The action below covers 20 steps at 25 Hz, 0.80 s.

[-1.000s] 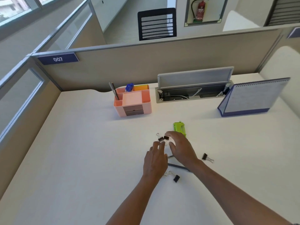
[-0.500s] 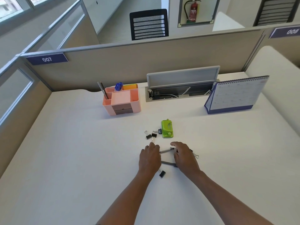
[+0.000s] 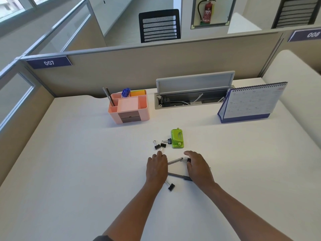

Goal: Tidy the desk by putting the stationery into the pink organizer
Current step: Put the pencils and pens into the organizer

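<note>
Left hand point(image 3: 156, 168) lies palm down on the bench point(image 3: 69, 171), fingers point(image 3: 160, 154) fairly straight and together, tips just short of a wire handle of the nearest binder clip; holds nothing visible. Right hand point(image 3: 199, 168) is arched over the bench, fingers curled downward around a black binder clip point(image 3: 188, 160) at the thumb side; whether it is actually pinched cannot be told.

Between the hands: a slim grey metallic pen point(image 3: 175, 161), angled, and a darker pen point(image 3: 178, 176) below it, partly under the right palm. Likely both hands are gathering loose items into one pickup.

Another black clip point(image 3: 171, 186) lies by the left wrist. Three clips point(image 3: 161, 145) cluster above the left hand, beside a glossy green plastic stapler point(image 3: 177, 138).

Pink organizer point(image 3: 128, 106), smooth boxy plastic with grey drawers, stands well apart in the upper centre-left, already holding pens and notes. Spiral desk calendar point(image 3: 251, 103) stands at right.
</note>
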Motion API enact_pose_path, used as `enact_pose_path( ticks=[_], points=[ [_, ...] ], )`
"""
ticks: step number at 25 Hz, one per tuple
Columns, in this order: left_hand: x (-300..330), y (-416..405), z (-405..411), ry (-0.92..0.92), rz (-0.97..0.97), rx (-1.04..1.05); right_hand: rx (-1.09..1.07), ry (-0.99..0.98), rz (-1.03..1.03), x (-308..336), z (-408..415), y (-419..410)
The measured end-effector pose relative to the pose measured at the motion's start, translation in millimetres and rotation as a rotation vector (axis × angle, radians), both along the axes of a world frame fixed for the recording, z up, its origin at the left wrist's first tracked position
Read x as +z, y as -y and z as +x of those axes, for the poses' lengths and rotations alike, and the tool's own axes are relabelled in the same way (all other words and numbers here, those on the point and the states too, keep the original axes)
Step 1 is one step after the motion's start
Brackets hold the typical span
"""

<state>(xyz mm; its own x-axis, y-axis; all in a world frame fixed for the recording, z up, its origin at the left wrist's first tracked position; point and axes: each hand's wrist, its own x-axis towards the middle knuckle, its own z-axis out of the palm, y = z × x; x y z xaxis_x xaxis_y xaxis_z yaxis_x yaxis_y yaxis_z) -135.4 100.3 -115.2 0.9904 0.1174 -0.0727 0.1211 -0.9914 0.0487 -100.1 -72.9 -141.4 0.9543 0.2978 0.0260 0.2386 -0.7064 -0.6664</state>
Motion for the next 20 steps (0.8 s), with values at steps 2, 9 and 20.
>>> enact_pose_path(
  ticks=[2, 9, 20],
  points=[
    [1, -2, -1, 0.016, 0.010, -0.012, 0.008, 0.006, 0.004, 3, 2, -3],
    [17, -9, 6, 0.140, -0.103, -0.028, 0.068, 0.094, 0.000, 9, 8, -26],
    [50, -68, 11, 0.217, -1.223, 0.535, 0.106, -0.065, 0.102, 33, 9, -103]
  ],
)
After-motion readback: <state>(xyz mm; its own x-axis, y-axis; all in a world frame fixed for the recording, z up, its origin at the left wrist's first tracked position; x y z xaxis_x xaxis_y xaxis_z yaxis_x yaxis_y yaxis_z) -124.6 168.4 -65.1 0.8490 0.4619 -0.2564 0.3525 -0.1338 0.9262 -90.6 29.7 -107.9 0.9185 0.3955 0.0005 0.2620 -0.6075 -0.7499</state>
